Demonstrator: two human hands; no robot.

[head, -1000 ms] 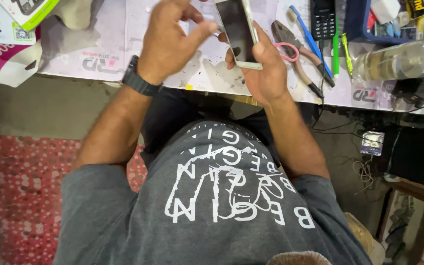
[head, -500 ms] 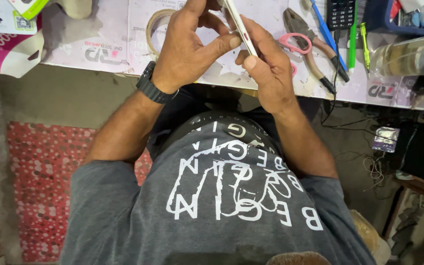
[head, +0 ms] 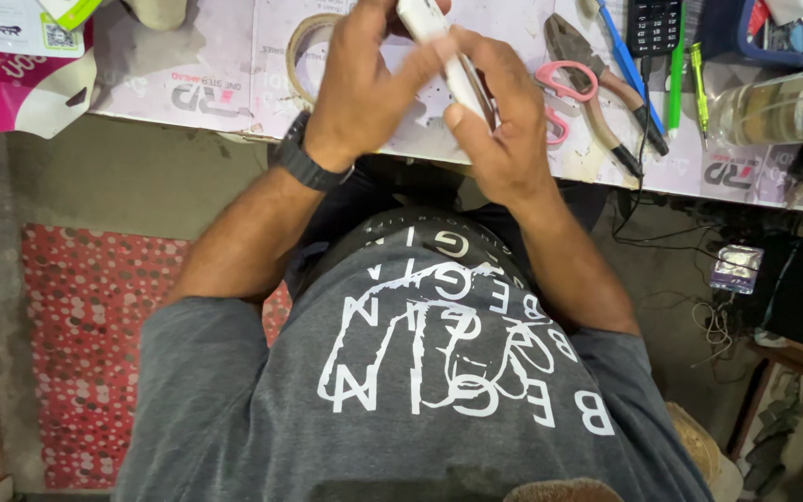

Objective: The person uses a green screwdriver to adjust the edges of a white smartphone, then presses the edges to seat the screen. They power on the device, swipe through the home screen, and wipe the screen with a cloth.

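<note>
We see the left hand (head: 374, 93) and right hand (head: 504, 139) both closed around a white phone (head: 443, 60), seemingly edge-on, above the tabletop (head: 216, 84) near pink-handled scissors (head: 569, 84).

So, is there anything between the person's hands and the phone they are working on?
No, nothing visible is in the way. Both the left hand and the right hand already grip the white phone directly, above the table. The scissors and pliers lie apart, to the right.
</note>
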